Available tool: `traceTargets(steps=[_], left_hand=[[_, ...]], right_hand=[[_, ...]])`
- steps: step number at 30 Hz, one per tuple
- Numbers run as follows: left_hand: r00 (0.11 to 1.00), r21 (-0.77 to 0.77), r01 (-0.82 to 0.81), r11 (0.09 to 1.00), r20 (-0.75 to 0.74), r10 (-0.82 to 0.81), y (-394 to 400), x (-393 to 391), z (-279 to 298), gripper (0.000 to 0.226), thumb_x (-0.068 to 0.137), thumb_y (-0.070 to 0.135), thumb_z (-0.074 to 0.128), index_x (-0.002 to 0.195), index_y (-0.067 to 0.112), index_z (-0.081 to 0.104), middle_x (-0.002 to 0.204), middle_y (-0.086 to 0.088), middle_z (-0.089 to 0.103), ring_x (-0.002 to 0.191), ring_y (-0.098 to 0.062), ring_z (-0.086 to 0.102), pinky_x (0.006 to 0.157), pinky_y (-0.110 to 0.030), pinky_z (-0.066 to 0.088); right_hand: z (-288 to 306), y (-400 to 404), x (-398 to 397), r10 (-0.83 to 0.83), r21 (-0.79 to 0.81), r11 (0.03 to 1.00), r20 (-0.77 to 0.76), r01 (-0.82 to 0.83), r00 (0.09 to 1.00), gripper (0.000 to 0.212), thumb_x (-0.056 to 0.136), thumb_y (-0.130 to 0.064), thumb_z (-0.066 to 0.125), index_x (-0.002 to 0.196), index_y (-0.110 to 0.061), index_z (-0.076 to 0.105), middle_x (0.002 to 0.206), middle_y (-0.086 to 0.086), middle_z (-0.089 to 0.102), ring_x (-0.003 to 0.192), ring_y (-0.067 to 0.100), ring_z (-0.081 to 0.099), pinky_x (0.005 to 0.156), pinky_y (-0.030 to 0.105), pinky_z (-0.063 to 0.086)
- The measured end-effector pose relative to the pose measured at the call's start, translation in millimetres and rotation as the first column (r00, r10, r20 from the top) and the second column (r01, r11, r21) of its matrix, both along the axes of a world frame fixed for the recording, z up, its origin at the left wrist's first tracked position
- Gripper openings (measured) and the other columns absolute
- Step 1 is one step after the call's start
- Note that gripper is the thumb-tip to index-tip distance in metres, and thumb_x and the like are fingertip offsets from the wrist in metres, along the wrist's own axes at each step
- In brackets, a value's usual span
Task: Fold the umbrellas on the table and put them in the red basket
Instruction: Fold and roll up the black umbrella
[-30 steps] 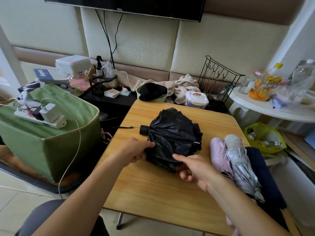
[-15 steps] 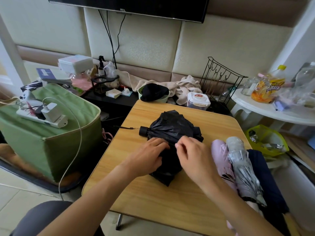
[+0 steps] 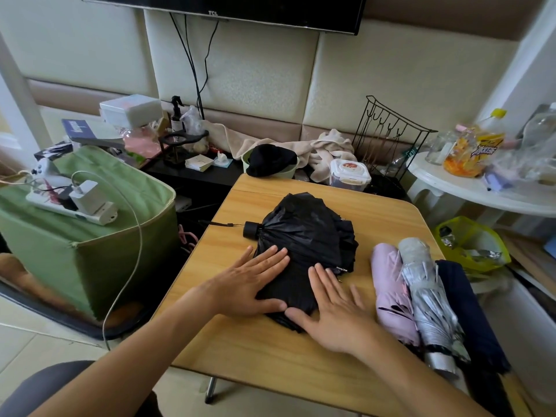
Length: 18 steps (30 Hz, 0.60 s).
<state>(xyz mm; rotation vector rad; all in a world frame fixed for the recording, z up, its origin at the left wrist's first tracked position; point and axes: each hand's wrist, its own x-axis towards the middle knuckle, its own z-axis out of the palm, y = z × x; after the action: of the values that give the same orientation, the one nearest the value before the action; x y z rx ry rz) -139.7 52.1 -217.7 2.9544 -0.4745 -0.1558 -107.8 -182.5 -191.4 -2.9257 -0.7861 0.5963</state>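
Black umbrella point(image 3: 304, 236) pressed flat on table point(image 3: 258, 350) — left hand point(image 3: 252, 281), right hand point(image 3: 337, 308) laid open, fingers straight, nothing gripped.

Single head-worn wide-angle view, looking forward and down, close over wooden table point(image 3: 301, 356); room wall behind.

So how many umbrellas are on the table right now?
4. The black umbrella lies mid-table under both hands; the pink, silver and navy ones lie side by side at the right edge. More may be hidden.
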Motion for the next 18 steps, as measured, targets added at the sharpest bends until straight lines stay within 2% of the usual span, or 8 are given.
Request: traceTargets(steps=[2,5,7,8,9,11,14,18], left_hand=[[1.000,-0.002,-0.002,1.000,-0.022,0.002,1,1,1,0.094,0.096,0.080,0.031,0.161,0.031,-0.016,0.167,0.017,-0.025,0.147,0.000,-0.036,0.123,-0.041,-0.024],[1.000,-0.004,-0.012,1.000,-0.027,0.012,1,3,0,0.095,0.093,0.083,0.031,0.161,0.035,-0.015,0.166,0.018,-0.025,0.147,-0.004,-0.039,0.121,-0.045,-0.026],[1.000,-0.005,-0.015,1.000,-0.021,0.015,1,3,-1,0.095,0.092,0.084,0.031,0.162,0.036,-0.014,0.167,0.018,-0.024,0.147,-0.006,-0.038,0.122,-0.049,-0.025],[1.000,-0.009,-0.018,1.000,-0.017,0.018,0,4,-2,0.095,0.092,0.084,0.031,0.162,0.036,-0.013,0.167,0.018,-0.024,0.147,-0.006,-0.038,0.122,-0.050,-0.024],[1.000,-0.016,-0.020,1.000,-0.014,0.020,0,3,-2,0.094,0.093,0.083,0.031,0.161,0.036,-0.014,0.167,0.018,-0.024,0.148,-0.006,-0.038,0.122,-0.051,-0.023],[1.000,-0.031,-0.019,0.999,-0.008,0.019,-1,3,-1,0.091,0.096,0.078,0.034,0.161,0.036,-0.015,0.166,0.018,-0.024,0.148,-0.005,-0.037,0.123,-0.052,-0.021],[1.000,-0.037,-0.012,0.999,0.005,0.013,0,3,-2,0.089,0.099,0.064,0.041,0.160,0.036,-0.017,0.167,0.017,-0.023,0.149,-0.005,-0.035,0.124,-0.050,-0.019],[0.999,-0.045,-0.015,0.999,0.027,0.016,5,3,-5,0.093,0.097,0.070,0.041,0.161,0.035,-0.015,0.167,0.018,-0.023,0.149,-0.002,-0.034,0.125,-0.049,-0.018]], right_hand=[[4,2,5,0.027,-0.048,0.998,-0.032,-0.028,0.999,0.104,0.086,-0.090,0.017,0.160,-0.031,-0.026,0.163,-0.018,-0.036,0.151,0.002,-0.029,0.128,0.045,-0.010],[19,6,12,0.054,-0.109,0.992,-0.099,-0.064,0.994,0.109,0.091,-0.082,0.037,0.163,-0.023,-0.019,0.167,-0.010,-0.029,0.157,0.011,-0.020,0.129,0.043,0.001],[29,14,10,0.049,-0.014,0.999,0.070,-0.048,0.996,0.093,0.097,-0.070,0.046,0.164,-0.015,0.014,0.172,-0.004,0.011,0.159,0.021,0.015,0.125,0.040,0.027],[31,19,7,0.039,0.083,0.995,0.231,-0.060,0.972,0.075,0.101,-0.063,0.046,0.157,-0.015,0.031,0.164,-0.002,0.034,0.150,0.023,0.035,0.117,0.038,0.038],[31,26,1,0.025,0.195,0.976,0.356,-0.100,0.934,0.064,0.105,-0.057,0.043,0.153,-0.015,0.038,0.157,-0.001,0.043,0.144,0.021,0.044,0.113,0.035,0.042],[25,37,-9,0.088,0.341,0.913,0.368,-0.223,0.926,0.067,0.108,-0.053,0.035,0.163,-0.018,0.024,0.169,-0.002,0.024,0.156,0.015,0.023,0.124,0.031,0.027],[-2,45,-11,0.197,0.282,0.928,0.180,-0.242,0.964,0.079,0.105,-0.065,0.016,0.163,-0.022,-0.017,0.168,-0.009,-0.028,0.153,0.006,-0.028,0.130,0.034,-0.004],[-19,42,-10,0.099,0.194,0.972,0.161,-0.130,0.982,0.087,0.091,-0.074,-0.007,0.156,-0.021,-0.030,0.163,-0.005,-0.038,0.150,0.010,-0.036,0.128,0.035,-0.013]])
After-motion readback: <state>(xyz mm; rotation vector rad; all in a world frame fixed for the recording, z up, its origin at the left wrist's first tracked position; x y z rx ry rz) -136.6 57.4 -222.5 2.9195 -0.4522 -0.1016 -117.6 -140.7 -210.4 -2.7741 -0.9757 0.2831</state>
